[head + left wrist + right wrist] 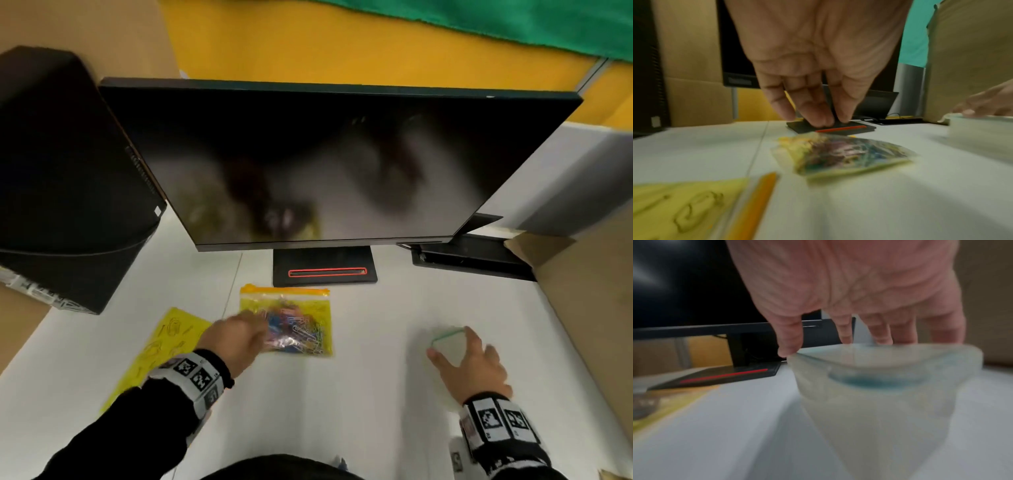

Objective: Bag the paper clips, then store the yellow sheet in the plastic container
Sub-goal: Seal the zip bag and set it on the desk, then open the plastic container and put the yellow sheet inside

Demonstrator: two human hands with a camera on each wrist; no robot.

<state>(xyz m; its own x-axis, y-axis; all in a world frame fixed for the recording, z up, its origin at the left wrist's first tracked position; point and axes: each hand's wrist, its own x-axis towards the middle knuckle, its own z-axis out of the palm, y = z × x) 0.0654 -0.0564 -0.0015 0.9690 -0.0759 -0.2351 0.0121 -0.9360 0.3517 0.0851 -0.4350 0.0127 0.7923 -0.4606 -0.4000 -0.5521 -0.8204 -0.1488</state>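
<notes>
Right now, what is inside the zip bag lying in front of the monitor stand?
The zip bag holds a heap of coloured paper clips. The left hand hides its left edge; whether the seal is fully closed cannot be told.

The right hand [849,288] reaches down over a translucent, cloudy plastic container [879,394] with a blue-green patch showing inside it. Its spread fingertips [789,347] touch the container's far rim, the thumb at the left corner. The container stands on a white surface [715,434]. Beyond, to the left, a black monitor [684,288] rises on a flat black base with a red stripe [723,376]. Everything is blurred.
</notes>
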